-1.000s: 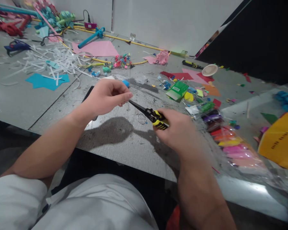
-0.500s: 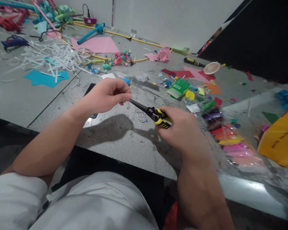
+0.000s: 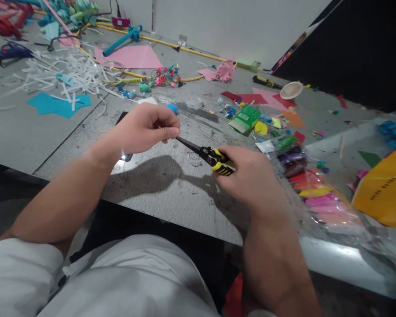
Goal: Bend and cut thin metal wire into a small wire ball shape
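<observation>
- Left hand: lower fingers partly hidden behind the thumb; anything pinched at the fingertips is too small to tell.
- Pliers: handle ends covered by the right hand; what the tips grip, if anything, cannot be made out.
- Dark flat object: largely concealed behind the left hand and wrist.
- Wire piece: fine structure too small to resolve.
- Orange-yellow packet: cut off by the right edge, its print illegible.
</observation>
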### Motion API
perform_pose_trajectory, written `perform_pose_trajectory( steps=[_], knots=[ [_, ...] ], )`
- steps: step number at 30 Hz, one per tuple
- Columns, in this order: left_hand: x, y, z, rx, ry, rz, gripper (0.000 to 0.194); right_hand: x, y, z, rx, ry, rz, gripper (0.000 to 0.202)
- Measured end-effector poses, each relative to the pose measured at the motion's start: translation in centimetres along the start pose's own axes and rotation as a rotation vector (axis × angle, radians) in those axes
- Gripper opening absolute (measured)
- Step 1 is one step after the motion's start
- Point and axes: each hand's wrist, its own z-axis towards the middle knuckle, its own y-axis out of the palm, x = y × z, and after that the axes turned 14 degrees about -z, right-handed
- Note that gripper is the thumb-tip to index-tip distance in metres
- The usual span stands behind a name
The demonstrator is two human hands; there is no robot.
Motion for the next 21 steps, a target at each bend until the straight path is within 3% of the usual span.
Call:
perform_pose_trajectory(
  steps=[21],
  knots=[
    [-0.31,-0.53,0.18,-0.06,-0.021,0.013,0.022,-0.17,-0.41,0.03,-0.001,0.003,0.027,0.044]
  ],
)
